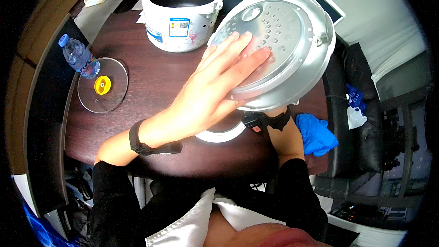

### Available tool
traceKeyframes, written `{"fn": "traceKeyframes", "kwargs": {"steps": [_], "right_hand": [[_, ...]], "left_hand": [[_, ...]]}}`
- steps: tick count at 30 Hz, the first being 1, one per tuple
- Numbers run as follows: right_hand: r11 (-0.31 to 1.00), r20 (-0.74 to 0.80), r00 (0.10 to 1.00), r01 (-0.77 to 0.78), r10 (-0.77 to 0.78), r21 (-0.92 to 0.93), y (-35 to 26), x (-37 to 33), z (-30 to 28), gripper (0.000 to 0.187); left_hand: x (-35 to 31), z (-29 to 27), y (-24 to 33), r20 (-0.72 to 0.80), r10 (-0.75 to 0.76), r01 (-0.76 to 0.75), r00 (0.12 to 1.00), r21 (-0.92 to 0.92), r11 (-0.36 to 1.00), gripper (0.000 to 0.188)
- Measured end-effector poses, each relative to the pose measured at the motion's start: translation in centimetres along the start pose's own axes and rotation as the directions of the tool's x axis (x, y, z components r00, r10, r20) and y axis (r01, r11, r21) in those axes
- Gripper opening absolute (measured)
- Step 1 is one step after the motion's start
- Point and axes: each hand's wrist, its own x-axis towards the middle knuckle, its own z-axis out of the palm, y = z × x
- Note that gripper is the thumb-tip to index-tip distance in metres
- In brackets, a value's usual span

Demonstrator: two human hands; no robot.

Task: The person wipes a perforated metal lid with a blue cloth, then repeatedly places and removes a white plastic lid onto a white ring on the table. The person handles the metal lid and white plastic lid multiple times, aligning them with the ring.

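A round silver rice cooker lid (286,73) is tilted up in front of me, its dimpled metal inner plate facing me. My left hand (224,71) lies flat on that plate with its fingers stretched and spread. Behind the lid's lower edge goes my right hand (276,110), which bears it from beneath; its fingers are hidden. Under the lid shows part of a white curved rim (222,136) on the table. The white rice cooker body (157,27), topless with a dark inside, stands at the back.
On the left of the dark wooden table (146,82), a clear glass lid (87,98) with a yellow knob (102,85) lies next to a blue-capped plastic bottle (75,54). A blue cloth (315,135) is at the right edge. A black seat (352,155) stands beyond it.
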Motion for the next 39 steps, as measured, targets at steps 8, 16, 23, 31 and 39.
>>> {"fn": "traceKeyframes", "kwargs": {"steps": [8,16,23,31,39], "right_hand": [[-0.480,0.282,0.927,-0.135,0.248,0.867,-3.6,2.5,-6.7,0.060],[-0.643,0.327,0.926,-0.135,0.189,0.754,-4.3,1.5,-9.9,0.063],[-0.661,0.317,0.934,-0.135,0.163,0.738,-5.1,2.0,-9.8,0.069],[-0.658,0.310,0.939,-0.138,0.151,0.740,-4.6,1.8,-9.1,0.070],[-0.635,0.302,0.938,-0.128,0.173,0.761,-4.4,1.8,-9.7,0.071]], "left_hand": [[0.1,0.3,-1.0,0.010,0.098,-0.095,0.995,-0.145,0.985,0.079],[-0.2,0.8,-0.8,-0.029,0.163,-0.165,0.986,-0.109,0.980,0.063],[0.2,0.2,-1.5,-0.094,-0.009,0.001,0.996,-0.084,0.996,0.094],[-0.1,0.4,-1.3,-0.111,0.042,-0.053,0.993,-0.097,0.994,0.105],[0.3,-0.1,-0.9,-0.117,0.098,-0.114,0.988,-0.139,0.984,0.104]]}}
